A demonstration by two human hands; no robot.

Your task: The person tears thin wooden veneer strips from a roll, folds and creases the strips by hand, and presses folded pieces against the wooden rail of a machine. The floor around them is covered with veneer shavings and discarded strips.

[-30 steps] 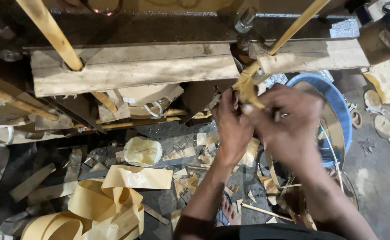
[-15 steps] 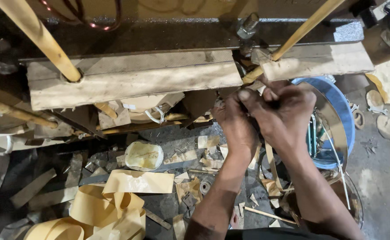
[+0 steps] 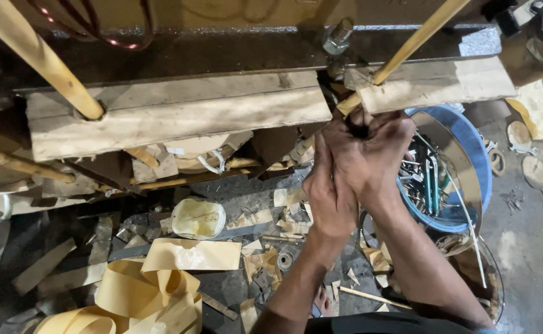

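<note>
Nearest you, curled veneer strips (image 3: 141, 291) and offcuts litter the floor, with a pale oval piece (image 3: 198, 218) lying just beyond them. Above that, your left hand (image 3: 328, 192) and right hand (image 3: 376, 151) are pressed together, both clenched tight around the lower end of the cane (image 3: 416, 40), which slants up and right past the edge of the right board (image 3: 444, 86). What the fingers pinch is hidden between your palms, so you cannot tell how much of the end is in hand. It looks as if you are in the pulling or seating step, drawing the cane down through the gap between the boards. The next move seems to call for a firm, steady pull along the cane's own line, wrists clear of the blue bucket (image 3: 478, 161) of tools beside your right forearm. Farthest off, a bolt (image 3: 336, 36) stands in the dark frame.
</note>
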